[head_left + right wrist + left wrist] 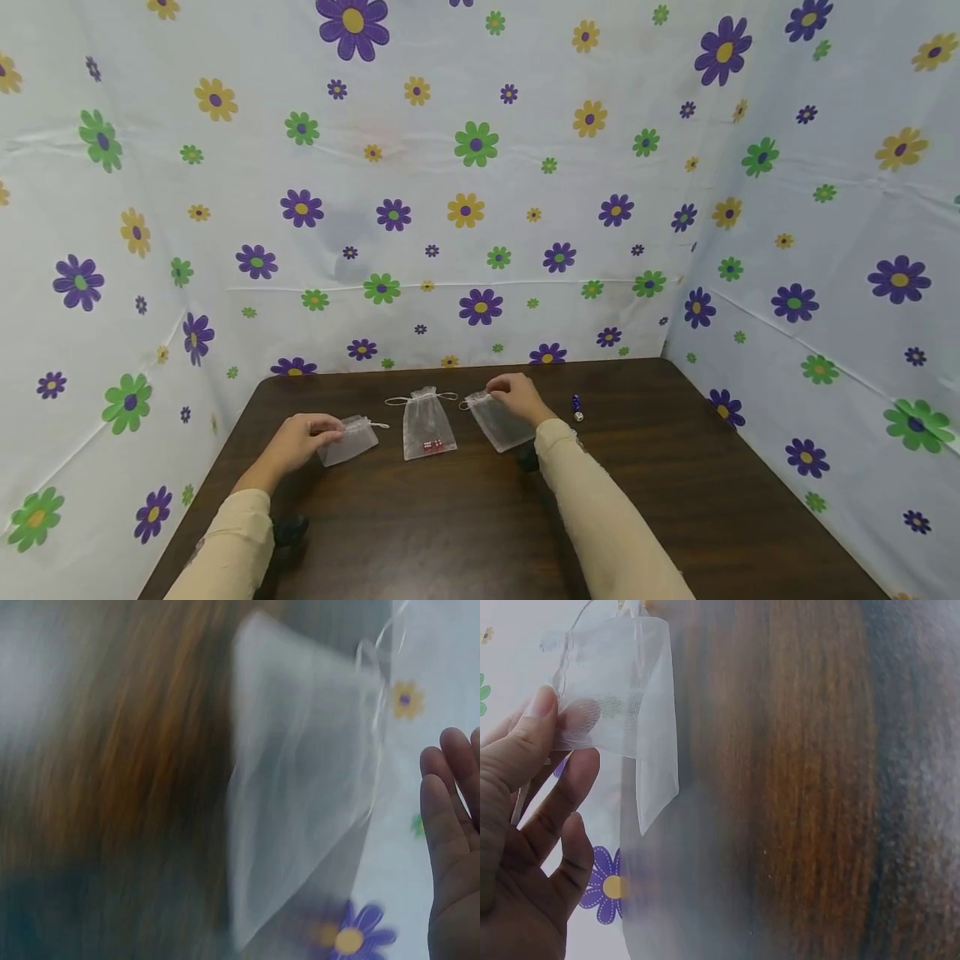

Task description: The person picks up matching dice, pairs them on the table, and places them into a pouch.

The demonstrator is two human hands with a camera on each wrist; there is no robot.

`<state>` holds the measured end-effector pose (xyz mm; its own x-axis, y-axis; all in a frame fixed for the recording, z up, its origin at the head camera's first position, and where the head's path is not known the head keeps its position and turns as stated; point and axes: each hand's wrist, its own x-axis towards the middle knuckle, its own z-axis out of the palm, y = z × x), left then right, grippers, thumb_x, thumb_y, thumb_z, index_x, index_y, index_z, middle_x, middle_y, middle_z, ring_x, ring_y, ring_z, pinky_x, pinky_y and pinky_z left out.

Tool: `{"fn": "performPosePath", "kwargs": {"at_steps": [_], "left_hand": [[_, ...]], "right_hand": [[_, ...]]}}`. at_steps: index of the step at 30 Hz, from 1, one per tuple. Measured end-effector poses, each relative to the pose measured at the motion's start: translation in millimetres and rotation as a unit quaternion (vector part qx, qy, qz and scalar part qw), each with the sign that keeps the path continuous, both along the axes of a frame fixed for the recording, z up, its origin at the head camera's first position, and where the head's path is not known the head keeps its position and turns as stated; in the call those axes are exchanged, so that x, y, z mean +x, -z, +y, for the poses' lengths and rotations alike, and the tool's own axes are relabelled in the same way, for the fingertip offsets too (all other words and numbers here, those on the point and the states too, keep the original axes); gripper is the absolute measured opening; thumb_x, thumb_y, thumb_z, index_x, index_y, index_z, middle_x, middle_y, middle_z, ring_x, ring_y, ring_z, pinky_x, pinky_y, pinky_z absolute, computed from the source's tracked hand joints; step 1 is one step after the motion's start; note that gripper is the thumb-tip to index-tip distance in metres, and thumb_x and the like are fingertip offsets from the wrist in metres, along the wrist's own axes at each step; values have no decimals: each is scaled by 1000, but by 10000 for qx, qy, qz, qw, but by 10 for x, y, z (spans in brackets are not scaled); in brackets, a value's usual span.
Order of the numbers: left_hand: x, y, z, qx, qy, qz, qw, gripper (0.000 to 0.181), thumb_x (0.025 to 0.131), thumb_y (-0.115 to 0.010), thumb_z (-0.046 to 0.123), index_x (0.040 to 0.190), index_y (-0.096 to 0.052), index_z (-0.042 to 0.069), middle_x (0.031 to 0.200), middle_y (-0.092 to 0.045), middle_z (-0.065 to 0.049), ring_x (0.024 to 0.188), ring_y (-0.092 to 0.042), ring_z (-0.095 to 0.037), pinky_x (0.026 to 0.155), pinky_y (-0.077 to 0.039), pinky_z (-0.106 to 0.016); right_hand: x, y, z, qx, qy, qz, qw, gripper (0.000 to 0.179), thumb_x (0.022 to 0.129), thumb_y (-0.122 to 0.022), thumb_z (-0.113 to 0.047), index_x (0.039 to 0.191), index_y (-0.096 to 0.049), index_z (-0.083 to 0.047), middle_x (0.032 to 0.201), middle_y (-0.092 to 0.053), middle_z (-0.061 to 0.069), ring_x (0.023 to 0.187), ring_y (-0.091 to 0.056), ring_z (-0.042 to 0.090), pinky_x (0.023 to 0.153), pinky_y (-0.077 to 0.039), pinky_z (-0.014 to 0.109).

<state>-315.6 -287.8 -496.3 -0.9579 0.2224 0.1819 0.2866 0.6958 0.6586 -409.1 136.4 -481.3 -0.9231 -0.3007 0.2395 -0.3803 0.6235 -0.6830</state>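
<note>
Head view: left of centre, the left hand (pixel 303 437) pinches a left mesh bag (pixel 351 446) near its drawstring end, likely to leave the body loose. At centre, a middle mesh bag (pixel 429 412) lies on the table (pixel 420 525), red dice (pixel 432 446) showing at its bottom, probably gathered there as the lowest pocket. The right hand (pixel 520 396) is over a right mesh bag (pixel 497 423).

Left wrist view: upper left, thumb and finger clamp the mesh.

Right wrist view: at the right edge, straight fingers stand apart from the blurred bag.
</note>
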Motion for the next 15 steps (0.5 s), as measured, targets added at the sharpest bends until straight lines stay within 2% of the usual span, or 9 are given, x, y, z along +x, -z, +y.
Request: {"fn": "performPosePath", "kwargs": {"at_steps": [7,15], "left_hand": [[4,2,-9,57,67,17,10000,8,94,-73,11,99,-77,8,91,-76,-4,83,-69,-20,79,-59,-45],[-7,2,-15,-8,85,66,9999,6,93,-73,9,98,-77,8,91,-75,-3,82,-67,-19,78,-59,-43]], "right_hand": [[-72,73,478,-147,549,-135,9983,18,96,-67,0,113,-73,2,111,-73,14,106,-66,33,92,-54,48],[-90,245,1030,-76,1313,44,9913,18,93,-67,7,109,-72,4,107,-72,19,101,-66,36,91,-53,52]]}}
